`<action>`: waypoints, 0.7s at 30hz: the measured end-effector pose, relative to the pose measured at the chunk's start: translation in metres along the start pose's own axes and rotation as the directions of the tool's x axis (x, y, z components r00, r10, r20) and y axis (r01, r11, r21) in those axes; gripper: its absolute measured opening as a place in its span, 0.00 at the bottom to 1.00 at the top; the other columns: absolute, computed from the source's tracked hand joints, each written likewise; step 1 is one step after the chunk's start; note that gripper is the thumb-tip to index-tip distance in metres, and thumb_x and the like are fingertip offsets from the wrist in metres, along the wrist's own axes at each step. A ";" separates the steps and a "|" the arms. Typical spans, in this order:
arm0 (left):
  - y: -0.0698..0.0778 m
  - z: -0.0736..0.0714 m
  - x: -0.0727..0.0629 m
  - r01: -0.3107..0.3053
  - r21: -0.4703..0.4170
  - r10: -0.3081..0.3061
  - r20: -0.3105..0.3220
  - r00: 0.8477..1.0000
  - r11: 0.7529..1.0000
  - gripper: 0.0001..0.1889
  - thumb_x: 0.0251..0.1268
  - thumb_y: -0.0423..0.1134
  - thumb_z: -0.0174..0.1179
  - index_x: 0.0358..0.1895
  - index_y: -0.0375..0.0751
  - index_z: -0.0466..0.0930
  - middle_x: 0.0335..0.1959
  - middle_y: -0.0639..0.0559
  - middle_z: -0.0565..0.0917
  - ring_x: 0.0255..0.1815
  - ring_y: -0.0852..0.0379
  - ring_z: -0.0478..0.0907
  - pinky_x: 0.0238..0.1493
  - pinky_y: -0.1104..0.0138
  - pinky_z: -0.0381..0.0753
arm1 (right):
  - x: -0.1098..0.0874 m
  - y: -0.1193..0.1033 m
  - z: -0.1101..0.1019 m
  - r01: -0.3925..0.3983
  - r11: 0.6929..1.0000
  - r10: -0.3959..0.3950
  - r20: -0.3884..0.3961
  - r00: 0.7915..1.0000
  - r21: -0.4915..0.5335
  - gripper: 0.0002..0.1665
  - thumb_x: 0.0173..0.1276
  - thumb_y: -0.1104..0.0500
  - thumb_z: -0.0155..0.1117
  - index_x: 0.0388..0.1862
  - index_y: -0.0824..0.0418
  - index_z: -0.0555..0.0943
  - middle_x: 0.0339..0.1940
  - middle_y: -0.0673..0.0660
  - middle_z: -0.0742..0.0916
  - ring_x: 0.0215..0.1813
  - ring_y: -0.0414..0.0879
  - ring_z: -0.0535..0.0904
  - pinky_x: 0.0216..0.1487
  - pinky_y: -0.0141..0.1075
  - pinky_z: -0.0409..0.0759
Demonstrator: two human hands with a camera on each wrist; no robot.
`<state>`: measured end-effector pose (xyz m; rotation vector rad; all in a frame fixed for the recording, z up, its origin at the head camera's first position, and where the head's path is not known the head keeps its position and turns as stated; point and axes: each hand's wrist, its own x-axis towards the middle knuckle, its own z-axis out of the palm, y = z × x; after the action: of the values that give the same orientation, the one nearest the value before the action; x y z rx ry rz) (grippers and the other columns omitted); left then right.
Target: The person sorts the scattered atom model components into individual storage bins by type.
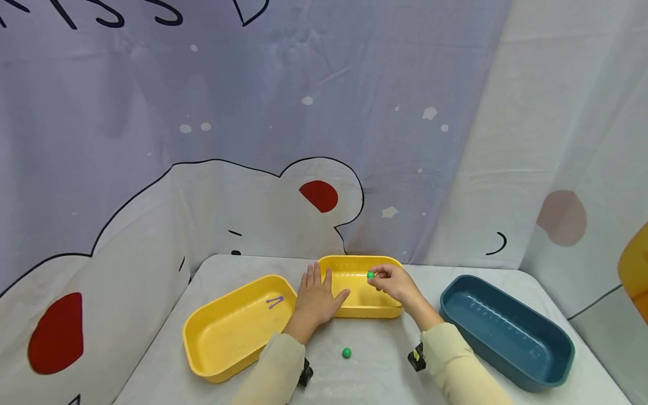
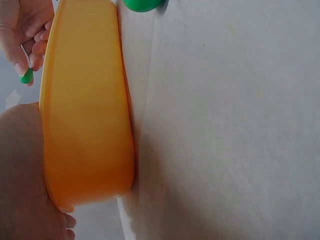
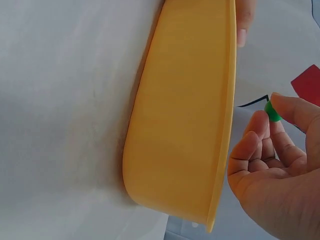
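A small green ball (image 1: 370,275) is pinched between the thumb and fingertips of my right hand (image 1: 394,283), over the middle yellow tray (image 1: 361,313). My left hand (image 1: 316,298) lies with straight, spread fingers across that tray's left end. In the left wrist view, the hand (image 2: 22,165) overlaps the rim of the tray (image 2: 90,110). The right wrist view shows the pinched ball (image 3: 272,111) beyond the tray's rim, raised on the fingertips. A second green ball (image 1: 346,352) lies on the table in front of the tray.
Left of the middle tray, another yellow tray (image 1: 202,360) sits at an angle with small purple sticks (image 1: 275,301) in it. To the right stands a dark blue tray (image 1: 506,326). White cloth covers the table (image 1: 374,360), and a printed curtain (image 1: 243,197) hangs behind.
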<state>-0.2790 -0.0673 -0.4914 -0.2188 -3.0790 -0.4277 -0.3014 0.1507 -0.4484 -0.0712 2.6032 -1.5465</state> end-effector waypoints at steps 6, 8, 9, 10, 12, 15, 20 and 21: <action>0.001 0.000 0.000 0.001 0.013 -0.001 0.002 1.000 1.000 0.46 0.73 0.73 0.37 0.81 0.41 0.55 0.82 0.33 0.45 0.83 0.36 0.38 0.81 0.45 0.38 | 0.004 0.001 -0.001 -0.010 1.000 0.011 -0.010 1.000 0.020 0.14 0.68 0.60 0.71 0.50 0.63 0.84 0.31 0.53 0.84 0.40 0.58 0.82 0.45 0.45 0.80; 0.001 0.000 -0.001 0.003 0.018 -0.003 0.002 1.000 1.000 0.46 0.73 0.73 0.37 0.81 0.41 0.55 0.82 0.33 0.45 0.83 0.36 0.39 0.80 0.44 0.38 | 0.006 0.001 -0.001 -0.012 0.999 0.013 -0.011 1.000 0.031 0.14 0.68 0.60 0.71 0.51 0.64 0.84 0.32 0.53 0.84 0.39 0.58 0.82 0.43 0.43 0.80; 0.001 -0.001 -0.001 0.003 0.017 -0.003 0.001 1.000 1.000 0.46 0.73 0.73 0.37 0.81 0.41 0.55 0.82 0.33 0.45 0.83 0.36 0.39 0.80 0.44 0.37 | 0.007 0.002 -0.001 -0.013 0.999 0.013 -0.011 1.000 0.034 0.15 0.68 0.60 0.71 0.51 0.64 0.84 0.32 0.53 0.84 0.39 0.57 0.82 0.42 0.42 0.79; 0.001 -0.001 -0.001 0.005 0.018 -0.005 0.004 1.000 1.000 0.46 0.73 0.73 0.37 0.81 0.41 0.55 0.82 0.33 0.45 0.83 0.36 0.39 0.80 0.44 0.37 | 0.007 0.002 -0.001 -0.013 0.999 0.014 -0.010 1.000 0.036 0.15 0.68 0.60 0.70 0.51 0.65 0.84 0.32 0.53 0.84 0.38 0.56 0.82 0.41 0.40 0.79; 0.001 -0.002 -0.002 0.009 0.019 -0.009 0.008 1.000 1.000 0.46 0.73 0.73 0.38 0.81 0.41 0.55 0.82 0.33 0.45 0.83 0.36 0.39 0.80 0.44 0.36 | 0.009 0.004 -0.001 -0.016 0.999 0.016 -0.008 1.000 0.042 0.15 0.68 0.61 0.70 0.51 0.65 0.84 0.32 0.52 0.84 0.37 0.55 0.82 0.38 0.36 0.77; 0.001 -0.002 -0.002 0.013 0.026 -0.013 0.010 1.000 1.000 0.46 0.73 0.73 0.38 0.81 0.41 0.55 0.82 0.33 0.45 0.83 0.37 0.39 0.80 0.44 0.36 | 0.012 0.006 -0.001 -0.022 0.999 0.023 -0.010 1.000 0.045 0.15 0.68 0.61 0.70 0.52 0.65 0.84 0.31 0.52 0.84 0.35 0.50 0.82 0.37 0.34 0.75; 0.001 0.000 0.000 0.013 0.033 -0.013 0.007 1.000 0.999 0.46 0.73 0.73 0.37 0.81 0.41 0.55 0.82 0.34 0.45 0.83 0.37 0.38 0.80 0.43 0.35 | 0.016 0.007 -0.002 -0.041 0.998 0.042 -0.016 0.999 0.047 0.15 0.68 0.60 0.71 0.51 0.65 0.84 0.32 0.52 0.84 0.32 0.45 0.80 0.39 0.36 0.77; 0.001 0.000 0.000 0.011 0.030 -0.011 0.001 1.000 0.999 0.46 0.73 0.73 0.38 0.80 0.41 0.56 0.82 0.34 0.45 0.83 0.37 0.38 0.80 0.43 0.36 | 0.016 0.007 -0.002 -0.043 0.998 0.044 -0.016 0.999 0.046 0.15 0.68 0.60 0.71 0.51 0.65 0.84 0.32 0.52 0.84 0.32 0.44 0.80 0.39 0.37 0.77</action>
<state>-0.2788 -0.0660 -0.4913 -0.2009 -3.0871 -0.3815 -0.3174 0.1542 -0.4552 0.0028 2.5626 -1.5983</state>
